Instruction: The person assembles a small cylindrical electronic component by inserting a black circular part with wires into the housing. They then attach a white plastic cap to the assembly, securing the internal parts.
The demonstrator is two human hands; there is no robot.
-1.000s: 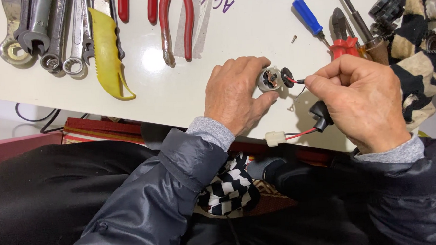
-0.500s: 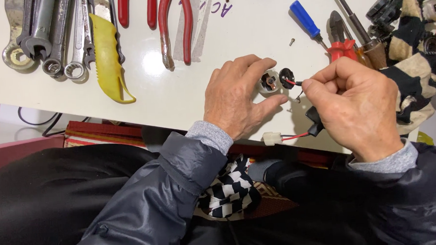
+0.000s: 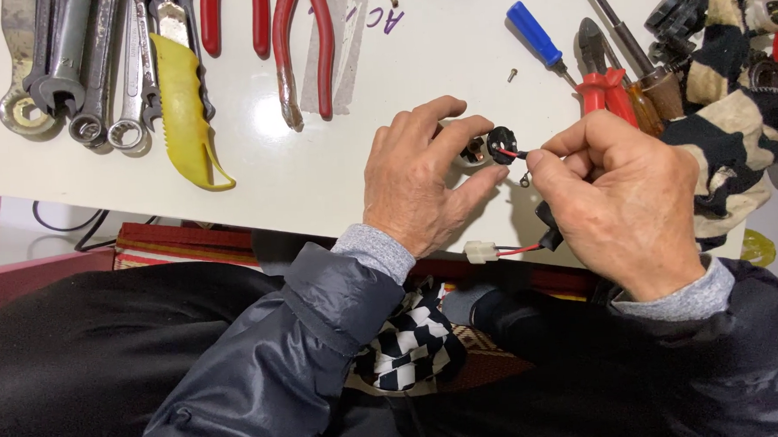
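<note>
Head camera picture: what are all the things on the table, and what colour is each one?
Round plug part: one, black, between both hands.
Wire: one, red, from the plug part.
Connector: one, white, table edge.
Pliers: one, red handles, top middle.
Screwdriver: one, blue handle, top right.
Yellow tool: one, top left.
Wrenches: several, grey metal, top left.
Cloth: one, black and cream, right.
Table: one, white.
Left hand: holding the plug part.
Right hand: pinching the wire.

A glossy white table [image 3: 334, 173] is filling the upper view, catching a bright glare of overhead light. Below its near edge, a red-trimmed ledge [image 3: 176, 241] is showing, pale floor [image 3: 23, 239] peeking beside it.
</note>
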